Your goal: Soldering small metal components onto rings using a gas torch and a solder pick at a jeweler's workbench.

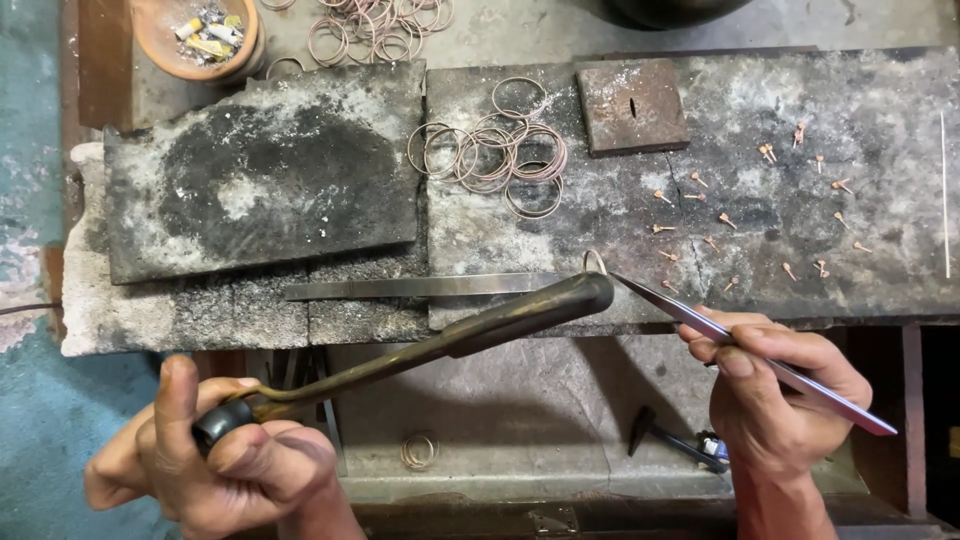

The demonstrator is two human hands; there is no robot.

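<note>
The left hand (215,455) is closed around the black grip of a long brass-coloured torch (440,338), thumb raised beside the grip. The torch is held slanting up and to the right, its dark nozzle end reaching the front edge of the stone slab (800,90). The right hand (775,385) is closed on a pair of long metal tweezers (720,335), pinched between thumb and fingers, with the rear end projecting past the hand to the lower right. The tweezer tips are directed up and to the left and meet a small wire ring (595,262) standing just beside the torch nozzle at the slab's front edge. Whether the ring is clamped or merely touched cannot be told.

A flat metal file (420,288) is seen lying along the slab's front edge, left of the ring. A pile of thin wire rings (500,155) is laid near the slab's middle, beside a rusty square block (632,105) with a slot. Small copper pins (760,215) are scattered over the right part of the slab. A charred dark board (260,170) is placed on the left. A clay bowl (160,45) holding scraps is noted at the upper left, with more rings (375,25) beyond. A small coil of rings (420,452) and a small hammer (665,435) are lying on the lower ledge between the hands.
</note>
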